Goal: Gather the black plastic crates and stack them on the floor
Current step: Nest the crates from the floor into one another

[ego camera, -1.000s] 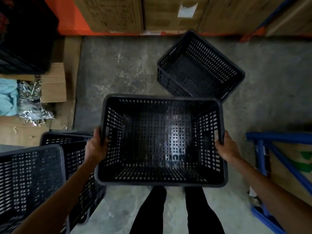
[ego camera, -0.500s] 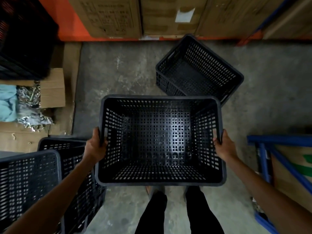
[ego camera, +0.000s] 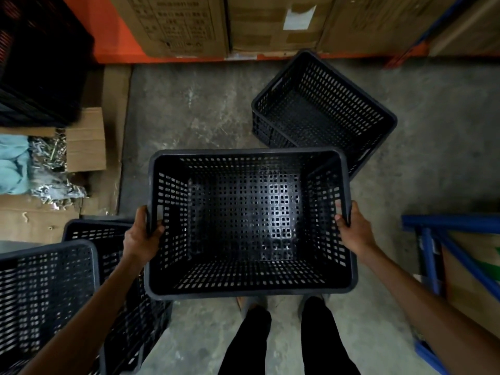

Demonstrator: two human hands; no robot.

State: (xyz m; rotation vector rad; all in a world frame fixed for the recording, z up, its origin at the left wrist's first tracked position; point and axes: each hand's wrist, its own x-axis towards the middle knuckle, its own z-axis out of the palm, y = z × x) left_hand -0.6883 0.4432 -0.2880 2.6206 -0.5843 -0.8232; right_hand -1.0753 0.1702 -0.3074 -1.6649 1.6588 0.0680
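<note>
I hold an empty black perforated crate [ego camera: 249, 289] level in front of me, above the concrete floor. My left hand [ego camera: 140, 239] grips its left rim and my right hand [ego camera: 351, 230] grips its right rim. A second black crate [ego camera: 324, 115] sits on the floor just beyond it, turned at an angle, its near corner hidden behind the held crate. At the lower left, one black crate [ego camera: 46, 293] stands close to me and another [ego camera: 113, 234] lies behind it, partly covered by my left arm.
Cardboard boxes [ego camera: 184, 23] sit on an orange rack beam [ego camera: 116, 47] at the back. A dark crate stack [ego camera: 40, 63] stands far left, above an open carton with silvery hardware [ego camera: 51, 169]. A blue metal frame [ego camera: 443, 239] is on the right. My legs [ego camera: 286, 342] are below the crate.
The held crate has shifted slightly forward, toward the angled crate on the floor. My view has tilted down a little. Both hands keep their grip.
</note>
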